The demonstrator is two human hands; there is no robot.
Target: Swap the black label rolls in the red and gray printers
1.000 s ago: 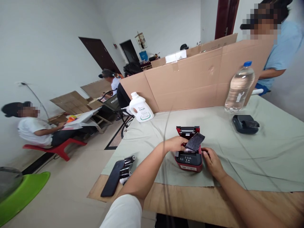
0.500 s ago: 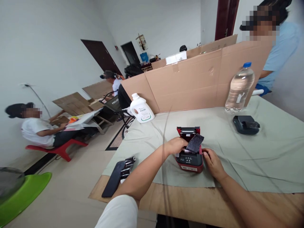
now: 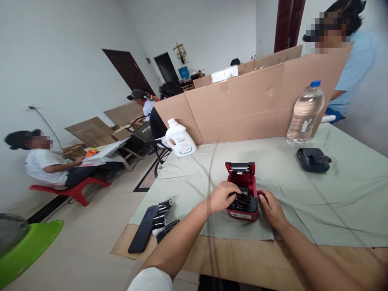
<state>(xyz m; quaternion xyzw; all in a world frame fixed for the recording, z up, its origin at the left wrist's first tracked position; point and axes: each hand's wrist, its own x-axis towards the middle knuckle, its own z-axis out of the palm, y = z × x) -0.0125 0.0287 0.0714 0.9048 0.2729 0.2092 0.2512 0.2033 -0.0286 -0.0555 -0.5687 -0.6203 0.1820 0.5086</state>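
Note:
A small red and black receipt printer [image 3: 243, 216] stands on the cloth in front of me, its lid [image 3: 240, 169] tipped up and back. My left hand [image 3: 223, 197] reaches in from the left, its fingers closed on a dark, shiny paper strip [image 3: 242, 198] over the printer's compartment. How much of a roll sits inside cannot be made out. Against the printer's right side, my right hand [image 3: 273, 208] steadies it with curled fingers and the thumb at its edge.
Several black-wrapped paper rolls [image 3: 160, 220] lie beside a dark phone [image 3: 143, 229] at the left. Farther back are a white jug [image 3: 182, 139], a water bottle [image 3: 305, 113] and a black device [image 3: 313, 160]. A cardboard screen [image 3: 239, 109] edges the table; people sit beyond.
The dark strip that stood up above the printer is now down at its compartment and front. My left hand has shifted slightly down; the right hand stays at the printer's side.

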